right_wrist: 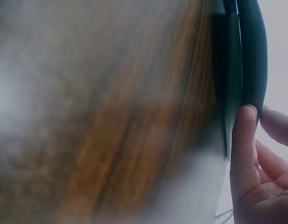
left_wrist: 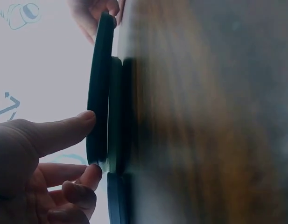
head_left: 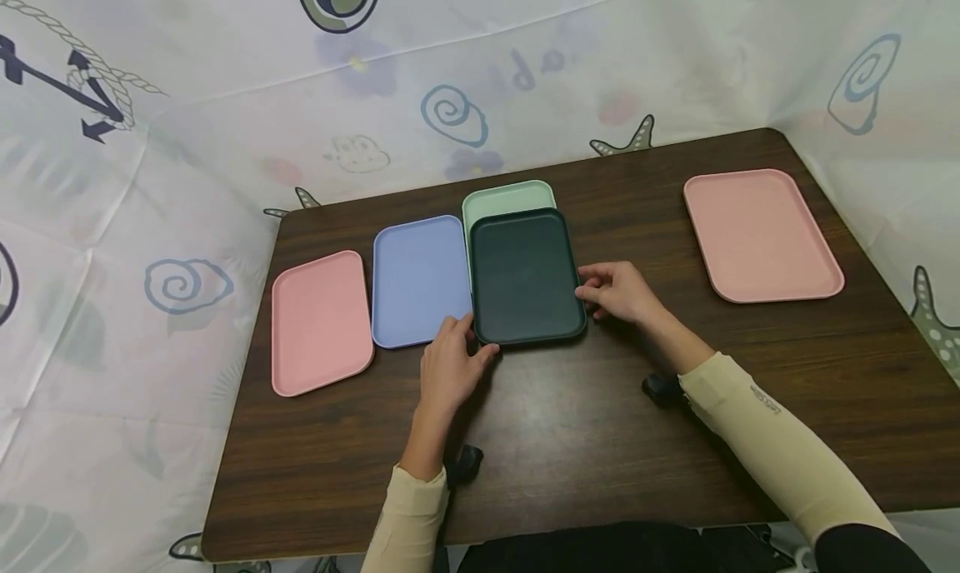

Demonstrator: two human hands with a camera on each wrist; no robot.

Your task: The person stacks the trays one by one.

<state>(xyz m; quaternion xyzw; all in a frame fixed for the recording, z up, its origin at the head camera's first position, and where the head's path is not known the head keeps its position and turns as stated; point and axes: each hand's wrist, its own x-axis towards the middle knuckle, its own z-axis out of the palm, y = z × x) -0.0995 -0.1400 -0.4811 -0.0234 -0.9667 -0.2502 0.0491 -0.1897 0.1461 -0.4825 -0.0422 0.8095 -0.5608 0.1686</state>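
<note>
Both hands hold a dark green tray (head_left: pixel 527 277) close over a light green tray (head_left: pixel 510 198), whose far end shows behind it. My left hand (head_left: pixel 450 365) grips the near left corner, its thumb (left_wrist: pixel 73 130) on the rim and a fingertip at the other side. At the right edge my right hand (head_left: pixel 617 291) pinches the rim between thumb and fingers (right_wrist: pixel 246 121). In both wrist views a thin gap parts the dark tray from the light green one. Left of them lies a blue tray (head_left: pixel 422 281), right by my left fingers.
A pink tray (head_left: pixel 322 323) lies at the left beside the blue one, and another pink tray (head_left: pixel 763 236) lies apart at the far right. All rest on a brown wooden table (head_left: pixel 600 440). A printed white cloth (head_left: pixel 225 140) hangs behind the table's back edge.
</note>
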